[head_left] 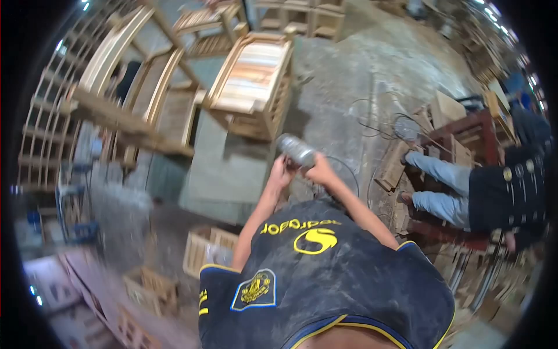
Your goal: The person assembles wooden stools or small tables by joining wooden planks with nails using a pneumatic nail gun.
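Observation:
A grey, dusty cylindrical tool [297,150] is held out in front of my dark shirt, tilted, with its rounded end toward the wooden furniture. My right hand [319,169] is closed around its near right part. My left hand [282,172] is closed at the tool's lower left side; what its fingers grip there is partly hidden. A thin dark cable [352,170] curves over the floor to the right of my hands. Just beyond the tool stands a slatted wooden piece [249,70] with a pale striped top.
Wooden frames [131,125] stand at the upper left. Crates [207,249] lie lower left. At the right, a person in jeans [442,174] is beside a reddish frame [485,131] and wood blocks. Cables loop on the concrete floor [331,87].

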A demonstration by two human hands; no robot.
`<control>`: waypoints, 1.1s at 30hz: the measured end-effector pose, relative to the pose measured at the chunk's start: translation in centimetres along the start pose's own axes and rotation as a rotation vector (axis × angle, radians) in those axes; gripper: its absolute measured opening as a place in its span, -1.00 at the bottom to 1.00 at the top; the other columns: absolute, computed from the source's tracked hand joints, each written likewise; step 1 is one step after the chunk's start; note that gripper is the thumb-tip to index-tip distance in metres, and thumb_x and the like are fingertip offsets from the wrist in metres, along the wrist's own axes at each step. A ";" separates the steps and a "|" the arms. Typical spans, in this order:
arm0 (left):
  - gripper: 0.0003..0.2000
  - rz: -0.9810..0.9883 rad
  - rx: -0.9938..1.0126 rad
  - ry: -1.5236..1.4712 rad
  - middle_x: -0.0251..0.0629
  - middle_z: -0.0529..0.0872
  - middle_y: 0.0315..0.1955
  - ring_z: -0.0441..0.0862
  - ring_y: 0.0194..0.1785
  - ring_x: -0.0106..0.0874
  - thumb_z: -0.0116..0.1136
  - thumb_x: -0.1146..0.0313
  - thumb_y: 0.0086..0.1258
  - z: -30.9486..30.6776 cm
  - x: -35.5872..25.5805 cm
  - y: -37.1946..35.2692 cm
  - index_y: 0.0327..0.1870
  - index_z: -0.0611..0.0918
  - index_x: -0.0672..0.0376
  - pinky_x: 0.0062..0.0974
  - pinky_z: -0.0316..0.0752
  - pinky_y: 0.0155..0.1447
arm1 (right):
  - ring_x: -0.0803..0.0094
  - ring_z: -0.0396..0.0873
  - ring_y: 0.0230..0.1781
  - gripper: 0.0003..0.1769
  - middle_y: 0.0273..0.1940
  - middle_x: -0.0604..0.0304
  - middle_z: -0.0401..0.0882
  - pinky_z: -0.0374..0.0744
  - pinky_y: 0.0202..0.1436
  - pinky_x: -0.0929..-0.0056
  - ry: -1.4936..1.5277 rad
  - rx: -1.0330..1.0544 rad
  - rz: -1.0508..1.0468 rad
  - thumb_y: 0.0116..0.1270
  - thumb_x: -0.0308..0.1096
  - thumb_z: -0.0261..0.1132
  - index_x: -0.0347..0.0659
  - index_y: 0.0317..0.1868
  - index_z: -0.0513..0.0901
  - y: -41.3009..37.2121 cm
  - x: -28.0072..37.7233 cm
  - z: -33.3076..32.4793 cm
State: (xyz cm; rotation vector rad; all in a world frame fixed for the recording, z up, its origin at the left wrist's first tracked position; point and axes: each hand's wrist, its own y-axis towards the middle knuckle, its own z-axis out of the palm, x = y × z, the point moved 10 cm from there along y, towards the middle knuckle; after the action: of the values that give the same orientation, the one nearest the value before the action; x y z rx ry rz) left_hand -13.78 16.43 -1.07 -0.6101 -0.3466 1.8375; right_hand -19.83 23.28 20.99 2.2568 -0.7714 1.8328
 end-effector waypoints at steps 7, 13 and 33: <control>-0.58 0.051 0.214 -0.157 0.17 0.54 0.13 0.52 0.22 -0.05 -0.27 0.32 0.52 8.6 -4.2 -5.6 0.19 0.43 0.49 -0.22 0.50 0.25 | 0.62 0.47 -0.48 -0.70 -0.40 0.36 0.54 0.45 -0.47 0.56 0.140 -0.061 0.041 -0.07 -0.65 0.23 -0.26 -0.24 0.59 -1.7 -4.3 -5.1; -0.59 0.060 0.180 0.015 0.18 0.50 0.18 0.57 0.15 -0.13 -0.30 0.42 0.53 10.9 -3.5 -5.2 0.27 0.33 0.53 -0.37 0.58 0.14 | 0.62 0.46 -0.50 -0.68 -0.40 0.35 0.54 0.45 -0.48 0.56 0.093 -0.052 -0.008 -0.07 -0.69 0.25 -0.26 -0.23 0.59 -2.9 -4.9 -6.8; -0.74 0.017 -0.184 0.401 -0.20 0.60 -0.48 0.46 -0.55 -0.49 -0.15 0.37 0.57 4.8 3.8 7.9 0.02 0.48 0.41 -0.54 0.39 -0.47 | 0.38 0.67 -0.31 -0.67 -0.35 0.07 0.71 0.58 -0.19 0.36 -0.025 -0.051 0.172 -0.08 -0.45 0.39 -0.34 -0.21 0.66 5.7 -17.9 -22.2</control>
State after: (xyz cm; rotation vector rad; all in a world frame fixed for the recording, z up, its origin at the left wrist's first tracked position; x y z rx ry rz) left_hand -23.65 17.62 -2.10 -1.0897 -0.2421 1.6610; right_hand -44.22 32.84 8.47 2.2488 -1.0346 1.8348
